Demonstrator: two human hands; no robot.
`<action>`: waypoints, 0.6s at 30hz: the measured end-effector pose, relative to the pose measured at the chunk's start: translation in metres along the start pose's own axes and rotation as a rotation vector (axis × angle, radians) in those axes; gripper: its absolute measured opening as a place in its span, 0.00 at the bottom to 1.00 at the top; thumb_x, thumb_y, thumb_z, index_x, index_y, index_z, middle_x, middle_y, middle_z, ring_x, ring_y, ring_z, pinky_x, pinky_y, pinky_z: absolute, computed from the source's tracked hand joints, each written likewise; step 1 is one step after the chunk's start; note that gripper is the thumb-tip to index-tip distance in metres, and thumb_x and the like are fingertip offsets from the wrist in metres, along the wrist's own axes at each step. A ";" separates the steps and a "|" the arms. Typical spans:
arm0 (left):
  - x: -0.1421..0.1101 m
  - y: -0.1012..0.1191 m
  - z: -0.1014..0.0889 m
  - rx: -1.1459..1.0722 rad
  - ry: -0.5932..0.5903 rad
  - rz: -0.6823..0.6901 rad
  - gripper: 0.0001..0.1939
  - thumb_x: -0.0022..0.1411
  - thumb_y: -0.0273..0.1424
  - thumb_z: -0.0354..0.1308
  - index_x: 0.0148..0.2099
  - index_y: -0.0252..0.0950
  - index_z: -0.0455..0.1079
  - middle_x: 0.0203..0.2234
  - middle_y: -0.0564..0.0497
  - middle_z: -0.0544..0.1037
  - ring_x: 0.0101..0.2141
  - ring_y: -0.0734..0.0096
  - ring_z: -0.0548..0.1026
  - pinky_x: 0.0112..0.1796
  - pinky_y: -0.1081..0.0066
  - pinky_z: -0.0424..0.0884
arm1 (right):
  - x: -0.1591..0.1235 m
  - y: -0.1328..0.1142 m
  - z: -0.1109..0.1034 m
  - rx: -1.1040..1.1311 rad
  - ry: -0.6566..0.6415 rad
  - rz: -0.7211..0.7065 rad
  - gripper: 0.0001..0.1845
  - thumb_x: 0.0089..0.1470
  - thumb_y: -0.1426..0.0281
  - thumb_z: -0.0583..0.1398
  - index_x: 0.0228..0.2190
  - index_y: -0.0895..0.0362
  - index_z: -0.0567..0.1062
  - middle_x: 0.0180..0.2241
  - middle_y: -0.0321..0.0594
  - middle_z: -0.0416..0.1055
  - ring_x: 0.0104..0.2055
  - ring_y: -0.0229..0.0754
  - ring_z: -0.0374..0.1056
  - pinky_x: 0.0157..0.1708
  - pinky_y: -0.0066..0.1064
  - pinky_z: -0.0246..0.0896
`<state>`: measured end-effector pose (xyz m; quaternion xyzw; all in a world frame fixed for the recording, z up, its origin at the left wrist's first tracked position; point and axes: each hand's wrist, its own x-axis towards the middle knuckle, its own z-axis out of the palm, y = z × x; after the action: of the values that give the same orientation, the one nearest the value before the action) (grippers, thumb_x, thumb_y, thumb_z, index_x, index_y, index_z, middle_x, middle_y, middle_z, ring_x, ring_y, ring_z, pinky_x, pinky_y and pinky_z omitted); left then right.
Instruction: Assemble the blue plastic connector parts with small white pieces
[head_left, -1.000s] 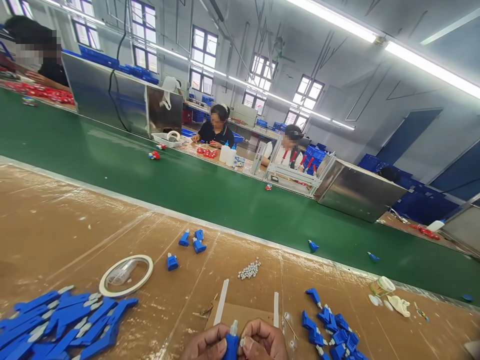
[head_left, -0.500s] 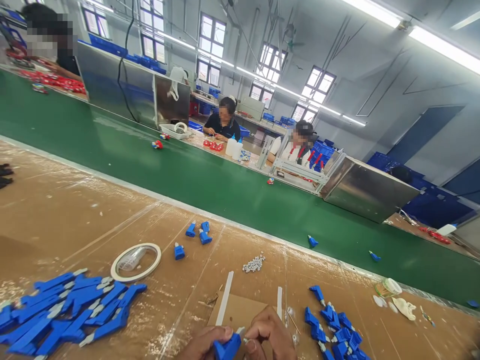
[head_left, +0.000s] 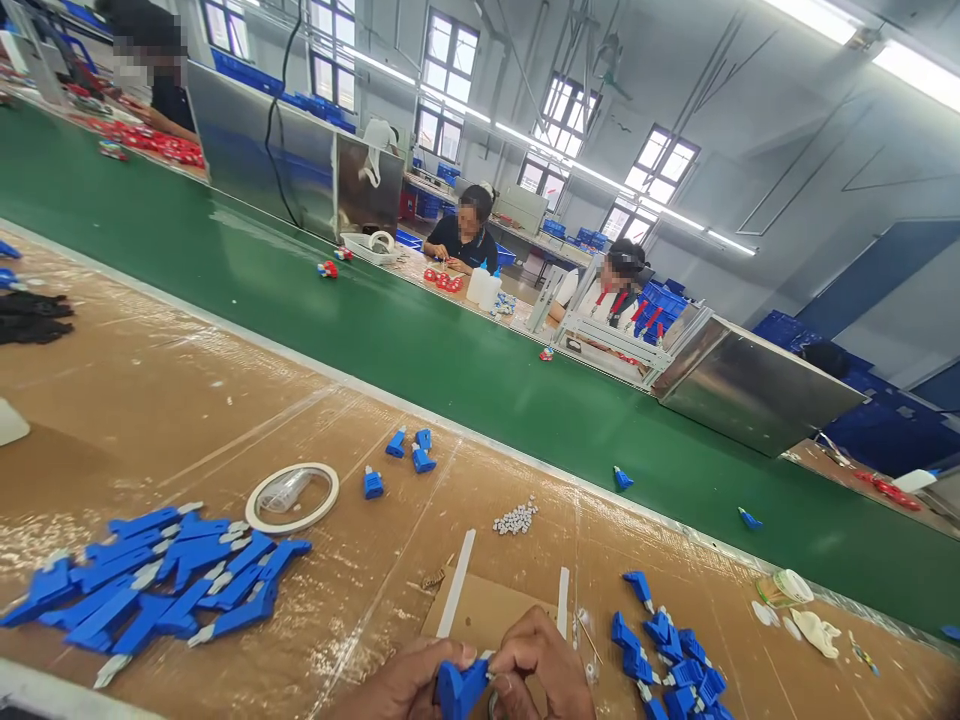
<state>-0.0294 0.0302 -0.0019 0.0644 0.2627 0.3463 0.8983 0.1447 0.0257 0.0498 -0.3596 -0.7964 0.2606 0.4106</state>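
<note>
At the bottom edge, both hands pinch one blue plastic part (head_left: pixel 459 688). My left hand (head_left: pixel 405 685) grips its left side, fingers closed. My right hand (head_left: pixel 541 668) is closed on its right end, where a small white tip shows. They hover over a cardboard piece (head_left: pixel 487 608) with two white strips. To the left lies a pile of long blue parts with white tips (head_left: pixel 161 585). Right of my hands is a heap of small blue parts (head_left: pixel 660 655).
A tape ring (head_left: pixel 292 497) and several loose blue pieces (head_left: pixel 410 455) lie on the brown table, with small white pellets (head_left: pixel 515 519) beyond. A green conveyor belt (head_left: pixel 450 365) runs across. Two people sit working on its far side, another at top left.
The camera view has drifted left and down. The blue part, upright between my hands a second ago, now lies tilted sideways in the same two-handed grip.
</note>
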 end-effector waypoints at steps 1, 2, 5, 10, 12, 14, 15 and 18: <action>0.001 0.000 0.002 -0.012 0.005 -0.036 0.19 0.45 0.35 0.74 0.18 0.37 0.66 0.10 0.58 0.66 0.13 0.82 0.61 0.14 0.83 0.55 | 0.003 -0.002 -0.002 -0.054 -0.024 -0.049 0.12 0.71 0.63 0.55 0.39 0.52 0.77 0.30 0.37 0.70 0.27 0.39 0.67 0.26 0.28 0.62; 0.001 0.000 0.004 -0.016 0.017 -0.081 0.19 0.46 0.34 0.74 0.18 0.36 0.66 0.10 0.58 0.65 0.13 0.84 0.60 0.14 0.85 0.54 | 0.005 -0.005 -0.004 -0.116 -0.039 -0.100 0.12 0.71 0.64 0.54 0.39 0.53 0.76 0.30 0.38 0.70 0.27 0.39 0.68 0.26 0.28 0.63; -0.001 0.006 0.010 -0.002 0.077 -0.175 0.17 0.50 0.32 0.72 0.18 0.34 0.67 0.10 0.56 0.68 0.12 0.85 0.61 0.13 0.87 0.55 | 0.012 -0.012 -0.007 -0.316 -0.052 -0.224 0.14 0.72 0.68 0.52 0.36 0.55 0.75 0.28 0.38 0.70 0.26 0.38 0.66 0.25 0.27 0.61; -0.014 0.014 0.017 0.004 0.159 -0.161 0.13 0.53 0.29 0.70 0.22 0.33 0.71 0.13 0.53 0.73 0.14 0.82 0.67 0.15 0.87 0.62 | 0.021 -0.017 -0.014 -0.357 -0.136 -0.282 0.17 0.73 0.71 0.50 0.35 0.57 0.76 0.26 0.40 0.71 0.24 0.38 0.66 0.23 0.27 0.60; -0.020 0.016 0.019 -0.010 0.189 -0.136 0.14 0.46 0.29 0.74 0.21 0.34 0.71 0.12 0.55 0.72 0.14 0.83 0.66 0.16 0.87 0.64 | 0.023 -0.018 -0.017 -0.242 -0.177 -0.247 0.18 0.73 0.69 0.50 0.36 0.57 0.77 0.27 0.41 0.73 0.25 0.38 0.68 0.24 0.26 0.63; -0.025 0.017 0.023 0.006 0.183 -0.126 0.19 0.35 0.32 0.79 0.20 0.36 0.69 0.11 0.59 0.70 0.13 0.84 0.63 0.16 0.86 0.63 | 0.025 -0.019 -0.021 -0.122 -0.194 -0.166 0.18 0.72 0.66 0.53 0.34 0.56 0.79 0.27 0.41 0.75 0.27 0.38 0.71 0.26 0.26 0.65; -0.027 0.018 0.024 0.037 0.158 -0.121 0.22 0.30 0.34 0.81 0.20 0.37 0.69 0.10 0.60 0.68 0.13 0.84 0.62 0.16 0.85 0.63 | 0.026 -0.020 -0.023 -0.077 -0.190 -0.101 0.18 0.71 0.64 0.55 0.32 0.56 0.79 0.26 0.41 0.75 0.27 0.38 0.71 0.27 0.26 0.65; -0.031 0.019 0.029 0.193 0.025 -0.052 0.25 0.32 0.43 0.81 0.22 0.37 0.69 0.12 0.60 0.68 0.14 0.81 0.61 0.16 0.81 0.62 | 0.028 -0.024 -0.027 0.007 -0.170 0.087 0.20 0.63 0.55 0.64 0.26 0.56 0.80 0.24 0.39 0.76 0.28 0.39 0.72 0.29 0.28 0.64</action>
<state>-0.0453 0.0259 0.0419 0.1394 0.3076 0.2967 0.8933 0.1470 0.0363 0.0941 -0.3688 -0.8111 0.3104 0.3313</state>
